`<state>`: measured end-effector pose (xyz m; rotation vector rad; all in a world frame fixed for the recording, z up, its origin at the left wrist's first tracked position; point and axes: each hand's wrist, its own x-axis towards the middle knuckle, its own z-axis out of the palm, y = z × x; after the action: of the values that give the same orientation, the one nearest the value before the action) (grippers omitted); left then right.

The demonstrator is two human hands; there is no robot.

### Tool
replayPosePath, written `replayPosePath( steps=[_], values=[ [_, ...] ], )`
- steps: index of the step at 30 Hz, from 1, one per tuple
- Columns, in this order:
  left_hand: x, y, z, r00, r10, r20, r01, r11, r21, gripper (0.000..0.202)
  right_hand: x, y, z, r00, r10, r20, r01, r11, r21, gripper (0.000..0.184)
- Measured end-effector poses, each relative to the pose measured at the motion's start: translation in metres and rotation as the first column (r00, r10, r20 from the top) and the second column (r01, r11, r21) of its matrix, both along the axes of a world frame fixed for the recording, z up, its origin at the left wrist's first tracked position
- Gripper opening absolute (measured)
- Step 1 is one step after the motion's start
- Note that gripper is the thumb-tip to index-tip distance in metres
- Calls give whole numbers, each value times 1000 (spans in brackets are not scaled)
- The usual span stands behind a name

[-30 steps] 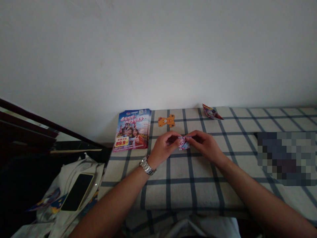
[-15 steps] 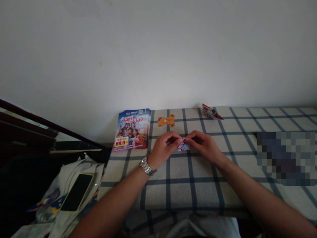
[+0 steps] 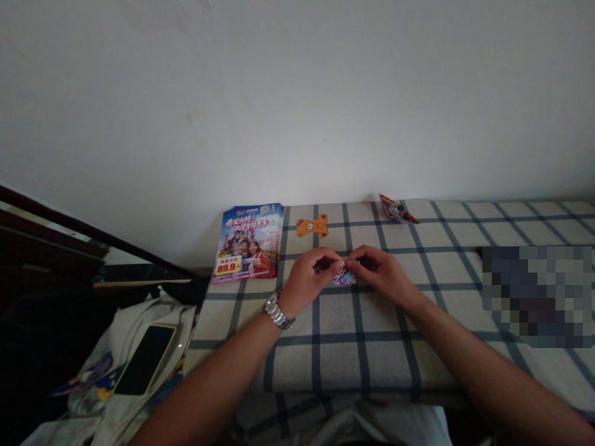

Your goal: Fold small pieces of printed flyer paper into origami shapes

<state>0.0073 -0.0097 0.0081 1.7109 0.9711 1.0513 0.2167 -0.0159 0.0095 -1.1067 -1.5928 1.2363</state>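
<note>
A small piece of folded printed paper (image 3: 345, 278) is pinched between my two hands above the checked cloth (image 3: 337, 359). My left hand (image 3: 312, 275), with a metal watch on its wrist, grips its upper left edge between thumb and forefinger. On the other side my right hand (image 3: 382, 272) pinches the upper right edge, its fingertips almost touching the left ones. The fingertips cover the top of the paper. Beyond the hands, against the wall, stands a folded paper piece (image 3: 397, 210) with a similar colourful print. A flat bear-shaped cutout (image 3: 312, 226) lies just behind my left hand.
A stack of printed flyers (image 3: 246, 244) lies at the table's left end by the wall. Lower left, a phone (image 3: 145, 359) rests on a pale bag (image 3: 127, 319). At the right is a blurred-out dark object (image 3: 534, 297). The white wall (image 3: 297, 99) bounds the back.
My fingertips have drawn slightly closer together over the paper's top edge, and the paper has shifted a little. Everything else stays in place.
</note>
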Motion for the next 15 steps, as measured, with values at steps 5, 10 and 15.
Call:
replayPosePath(
  steps=[5, 10, 15],
  values=[
    [-1, 2, 0, 999, -11, 52, 15, 998, -66, 20, 2, 1, 1, 999, -33, -5, 33, 999, 38, 25],
    [-3, 3, 2, 999, 3, 42, -1, 999, -47, 21, 4, 1, -2, 999, -48, 8, 48, 998, 50, 24],
    [-5, 3, 3, 1000, 12, 29, -11, 1000, -25, 21, 4, 2, -4, 999, -31, 19, 30, 998, 52, 23]
  ],
)
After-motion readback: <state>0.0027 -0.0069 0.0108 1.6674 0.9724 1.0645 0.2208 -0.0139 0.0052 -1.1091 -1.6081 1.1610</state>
